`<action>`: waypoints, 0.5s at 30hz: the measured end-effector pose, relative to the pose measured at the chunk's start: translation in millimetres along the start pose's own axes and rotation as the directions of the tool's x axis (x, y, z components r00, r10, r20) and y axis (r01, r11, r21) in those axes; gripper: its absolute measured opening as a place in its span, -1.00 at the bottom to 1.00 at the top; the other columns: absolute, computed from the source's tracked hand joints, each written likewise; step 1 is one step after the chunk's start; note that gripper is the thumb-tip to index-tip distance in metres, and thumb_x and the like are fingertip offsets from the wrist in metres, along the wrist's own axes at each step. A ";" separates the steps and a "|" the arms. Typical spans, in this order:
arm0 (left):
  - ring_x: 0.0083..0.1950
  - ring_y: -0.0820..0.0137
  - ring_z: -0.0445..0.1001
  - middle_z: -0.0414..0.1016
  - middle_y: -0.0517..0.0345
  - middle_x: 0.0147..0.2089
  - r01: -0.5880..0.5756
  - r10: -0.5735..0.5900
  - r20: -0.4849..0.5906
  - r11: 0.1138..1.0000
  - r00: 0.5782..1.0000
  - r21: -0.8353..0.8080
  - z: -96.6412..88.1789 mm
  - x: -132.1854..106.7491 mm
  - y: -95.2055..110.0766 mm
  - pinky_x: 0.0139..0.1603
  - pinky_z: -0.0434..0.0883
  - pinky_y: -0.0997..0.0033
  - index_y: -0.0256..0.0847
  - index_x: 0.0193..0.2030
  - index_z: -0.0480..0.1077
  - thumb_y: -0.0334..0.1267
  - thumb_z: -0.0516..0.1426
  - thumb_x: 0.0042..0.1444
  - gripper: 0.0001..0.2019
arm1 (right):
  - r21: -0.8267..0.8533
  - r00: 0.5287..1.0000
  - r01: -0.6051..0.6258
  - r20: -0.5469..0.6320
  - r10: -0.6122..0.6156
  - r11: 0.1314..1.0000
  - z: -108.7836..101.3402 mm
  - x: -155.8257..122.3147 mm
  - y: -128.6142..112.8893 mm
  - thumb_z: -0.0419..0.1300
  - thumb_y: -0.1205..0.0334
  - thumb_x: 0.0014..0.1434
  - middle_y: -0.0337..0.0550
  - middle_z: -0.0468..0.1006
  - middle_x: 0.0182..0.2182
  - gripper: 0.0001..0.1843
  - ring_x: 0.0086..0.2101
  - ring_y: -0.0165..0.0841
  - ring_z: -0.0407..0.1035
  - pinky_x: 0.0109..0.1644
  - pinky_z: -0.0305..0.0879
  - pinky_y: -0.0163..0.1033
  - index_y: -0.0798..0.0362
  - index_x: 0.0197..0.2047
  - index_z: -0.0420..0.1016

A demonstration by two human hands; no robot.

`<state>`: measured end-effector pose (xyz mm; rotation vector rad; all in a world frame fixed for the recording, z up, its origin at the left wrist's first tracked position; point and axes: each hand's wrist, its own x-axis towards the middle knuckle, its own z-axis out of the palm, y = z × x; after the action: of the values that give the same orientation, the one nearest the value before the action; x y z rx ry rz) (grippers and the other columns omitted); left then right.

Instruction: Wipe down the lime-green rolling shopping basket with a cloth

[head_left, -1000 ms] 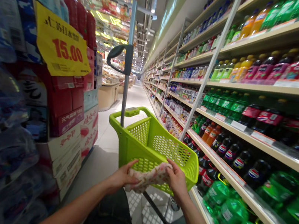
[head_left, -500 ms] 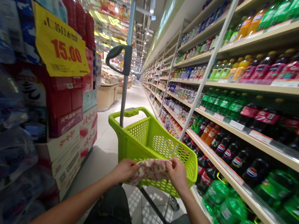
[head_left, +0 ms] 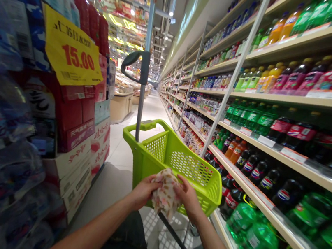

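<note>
A patterned cloth (head_left: 165, 193), cream with reddish marks, hangs bunched between both hands in front of me. My left hand (head_left: 142, 190) grips its left side with closed fingers. My right hand (head_left: 188, 197) pinches its right side. Both hands are close together, just in front of the near rim of a lime green shopping basket (head_left: 200, 186) on wheels. The basket looks empty inside. Its grey pull handle (head_left: 135, 65) stands up on a metal pole at the far end.
Shelves of soft drink bottles (head_left: 277, 128) run along the right side of the aisle. Stacked cartons and shrink-wrapped packs (head_left: 14, 118) with a yellow 15.00 price sign (head_left: 72, 54) stand on the left. The tiled aisle floor (head_left: 153, 106) stretches ahead.
The cloth was stretched wide between my hands. My hands have come closer together and the cloth is now bunched and hanging down.
</note>
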<state>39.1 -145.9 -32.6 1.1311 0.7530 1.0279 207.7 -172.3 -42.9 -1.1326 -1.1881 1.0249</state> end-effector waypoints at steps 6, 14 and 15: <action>-0.02 0.27 0.35 0.45 0.12 -0.07 -0.355 0.373 0.074 0.777 0.925 0.521 7.2 -1.1 15.4 0.05 0.22 0.35 -0.16 -0.21 0.45 -0.25 0.12 -0.11 -0.73 | 0.181 0.994 -0.043 -0.091 0.060 0.983 44.7 4.0 11.0 0.16 0.06 -0.15 -0.30 0.41 -0.60 -0.74 -0.57 -0.45 0.24 -0.48 0.18 -0.35 0.09 -0.46 0.36; -0.26 0.34 0.42 0.48 0.08 -0.23 -0.094 0.102 -0.004 0.935 0.995 0.342 1.1 4.6 21.3 -0.25 0.34 0.39 -0.27 -0.14 0.34 -0.16 0.22 -0.27 -0.52 | -0.054 0.974 0.192 -0.109 -0.197 0.980 40.2 20.0 -15.2 0.09 0.29 -0.18 -0.28 0.45 -0.52 -0.88 -0.43 -0.39 0.32 -0.29 0.25 -0.31 0.05 -0.48 0.40; -0.31 0.37 0.41 0.48 0.12 -0.30 -0.082 0.076 0.032 0.924 0.997 0.372 -2.1 7.3 21.6 -0.31 0.33 0.43 -0.28 -0.18 0.35 -0.18 0.21 -0.27 -0.57 | -0.059 0.975 0.185 -0.110 -0.191 0.981 39.4 21.9 -17.5 0.10 0.27 -0.17 -0.26 0.47 -0.50 -0.87 -0.43 -0.38 0.33 -0.29 0.26 -0.30 0.05 -0.46 0.41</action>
<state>34.2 -136.5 -12.4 1.5062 0.9215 0.9635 171.0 -149.4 -21.3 -1.0794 -1.2072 0.7802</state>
